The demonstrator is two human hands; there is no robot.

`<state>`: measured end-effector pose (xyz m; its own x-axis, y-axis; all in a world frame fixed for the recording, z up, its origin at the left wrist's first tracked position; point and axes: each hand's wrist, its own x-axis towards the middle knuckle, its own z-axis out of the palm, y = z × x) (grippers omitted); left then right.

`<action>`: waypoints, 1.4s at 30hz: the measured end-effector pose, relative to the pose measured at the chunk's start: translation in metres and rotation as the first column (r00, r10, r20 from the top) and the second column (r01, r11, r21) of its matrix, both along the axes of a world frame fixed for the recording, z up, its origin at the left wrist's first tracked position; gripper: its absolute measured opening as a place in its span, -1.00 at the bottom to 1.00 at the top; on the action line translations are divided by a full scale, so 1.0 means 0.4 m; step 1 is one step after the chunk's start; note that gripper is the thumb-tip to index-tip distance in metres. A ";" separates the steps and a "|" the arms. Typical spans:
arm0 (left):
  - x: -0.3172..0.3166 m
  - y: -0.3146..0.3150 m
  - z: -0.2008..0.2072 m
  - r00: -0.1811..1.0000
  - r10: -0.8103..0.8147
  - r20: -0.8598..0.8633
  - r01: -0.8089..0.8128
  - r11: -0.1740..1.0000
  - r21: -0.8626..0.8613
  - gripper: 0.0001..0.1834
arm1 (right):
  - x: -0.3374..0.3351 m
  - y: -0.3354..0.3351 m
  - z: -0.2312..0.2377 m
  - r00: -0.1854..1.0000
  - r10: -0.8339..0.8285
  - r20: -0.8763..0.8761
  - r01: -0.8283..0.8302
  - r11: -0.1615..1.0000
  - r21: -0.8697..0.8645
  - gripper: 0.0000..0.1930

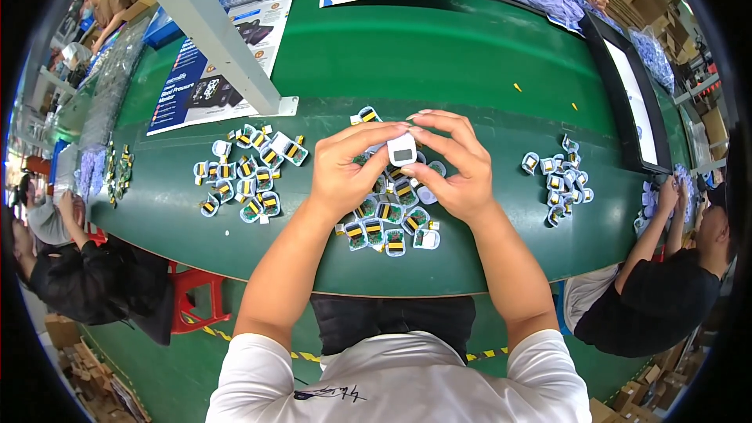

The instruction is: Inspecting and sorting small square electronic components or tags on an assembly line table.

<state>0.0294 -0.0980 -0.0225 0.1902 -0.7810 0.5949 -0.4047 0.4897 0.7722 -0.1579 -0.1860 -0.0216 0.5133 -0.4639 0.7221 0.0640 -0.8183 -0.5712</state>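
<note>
A small white plastic unit with a grey display window [402,150] is held up over the table between my hands. My left hand [343,163] pinches it from the left with thumb and fingers. From the other side, the fingertips and thumb of my right hand [462,160] close on the same unit. Beneath my hands lies a loose heap of similar small units [374,230], many turned up to show green circuit boards and yellow-and-black parts. My fingers cover part of this heap.
A second group of units [246,186] lies to the left, a smaller one [558,182] to the right. A grey metal post [207,31] rises from the green table [376,55] over a printed sheet [184,82]. A black-framed light panel [627,94] stands right. Co-workers sit at both sides.
</note>
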 end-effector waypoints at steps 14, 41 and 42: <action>-0.019 0.000 -0.023 0.892 -0.019 -0.452 0.190 0.923 0.336 -0.85 | -0.002 0.018 0.016 0.975 -0.197 -0.104 0.168 0.956 -0.241 -0.64; -0.028 0.000 -0.004 0.986 -0.062 -0.155 0.113 0.933 0.342 -0.80 | -0.016 -0.013 0.000 0.993 -0.065 -0.099 0.085 0.974 0.208 -0.95; -0.031 0.002 -0.001 0.985 -0.067 -0.158 0.118 0.932 0.343 -0.80 | -0.021 -0.017 0.000 0.988 -0.075 -0.133 0.099 0.979 0.179 -0.95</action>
<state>0.0171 -0.0971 -0.0230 0.1690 -0.9527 0.2527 -0.2449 0.2078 0.9470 -0.1661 -0.1927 -0.0216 0.5454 -0.6302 0.5526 -0.0839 -0.6970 -0.7121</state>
